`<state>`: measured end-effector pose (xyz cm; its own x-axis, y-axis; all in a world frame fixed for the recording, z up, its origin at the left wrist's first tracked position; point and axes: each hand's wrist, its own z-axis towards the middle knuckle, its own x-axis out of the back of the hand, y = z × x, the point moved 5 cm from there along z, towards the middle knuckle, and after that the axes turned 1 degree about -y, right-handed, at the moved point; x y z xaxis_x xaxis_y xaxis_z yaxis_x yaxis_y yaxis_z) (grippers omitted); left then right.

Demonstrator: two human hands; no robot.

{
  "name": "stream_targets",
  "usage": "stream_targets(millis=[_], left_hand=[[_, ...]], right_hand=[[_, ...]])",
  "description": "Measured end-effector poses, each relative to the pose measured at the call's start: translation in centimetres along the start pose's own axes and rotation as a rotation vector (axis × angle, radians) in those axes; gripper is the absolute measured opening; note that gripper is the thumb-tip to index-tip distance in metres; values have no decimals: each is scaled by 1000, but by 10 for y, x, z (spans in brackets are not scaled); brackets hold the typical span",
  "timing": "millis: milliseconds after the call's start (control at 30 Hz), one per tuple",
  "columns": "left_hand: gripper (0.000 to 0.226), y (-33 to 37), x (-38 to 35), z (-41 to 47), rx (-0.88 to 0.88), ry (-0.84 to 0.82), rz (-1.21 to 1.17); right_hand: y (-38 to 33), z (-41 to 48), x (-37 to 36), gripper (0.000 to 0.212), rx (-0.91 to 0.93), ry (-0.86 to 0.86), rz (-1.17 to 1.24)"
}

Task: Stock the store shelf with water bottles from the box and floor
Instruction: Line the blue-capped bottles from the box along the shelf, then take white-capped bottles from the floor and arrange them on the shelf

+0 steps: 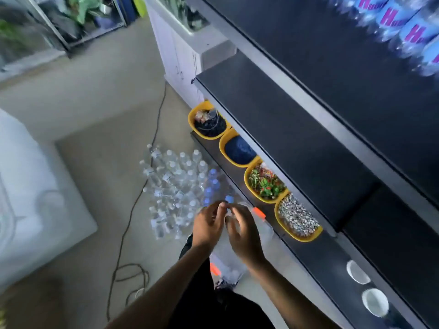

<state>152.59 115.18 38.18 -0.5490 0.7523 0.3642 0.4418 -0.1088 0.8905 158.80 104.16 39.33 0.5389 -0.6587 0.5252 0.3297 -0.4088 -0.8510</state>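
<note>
Several small clear water bottles [175, 186] with white caps stand packed together on the floor beside the shelf unit. Larger bottles with blue caps [213, 186] stand at the cluster's right edge. My left hand [209, 224] and my right hand [243, 233] hover close together above these, over a clear plastic pack with orange tags [259, 213]. Both hands have loosely curled, parted fingers, and I see nothing firmly held, though the picture is blurred. Labelled water bottles [403, 27] line the top dark shelf [308, 55] at upper right.
The lowest shelf [316, 255] holds yellow bins [298, 219] of small goods and two white bowls [375, 301]. A dark middle shelf [285, 129] juts out above them. A black cable [133, 205] snakes across the floor. A large white unit [31, 198] stands at left, a white cabinet [180, 53] behind.
</note>
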Motion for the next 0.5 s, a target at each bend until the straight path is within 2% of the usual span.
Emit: stream_targets(millis=[67,167,300,400,500], left_hand=[[24,-37,-4,-10,56,-9,78],[50,-100,-14,-7,173,-39,65],[68,-202,-39,16,339,-124,171],[66,-268,-59,44,422,-195,236],[64,-329,-80,82,427,-217,324]], right_hand=[[31,-27,-21,33,-100,-67,-19],[85,-50,-48,46,-241,-95,-92],[160,-56,-87,49,-362,-127,-162],[219,-41,-119,39,-416,-127,-208],[284,-14,-160,43,-464,-155,-227]])
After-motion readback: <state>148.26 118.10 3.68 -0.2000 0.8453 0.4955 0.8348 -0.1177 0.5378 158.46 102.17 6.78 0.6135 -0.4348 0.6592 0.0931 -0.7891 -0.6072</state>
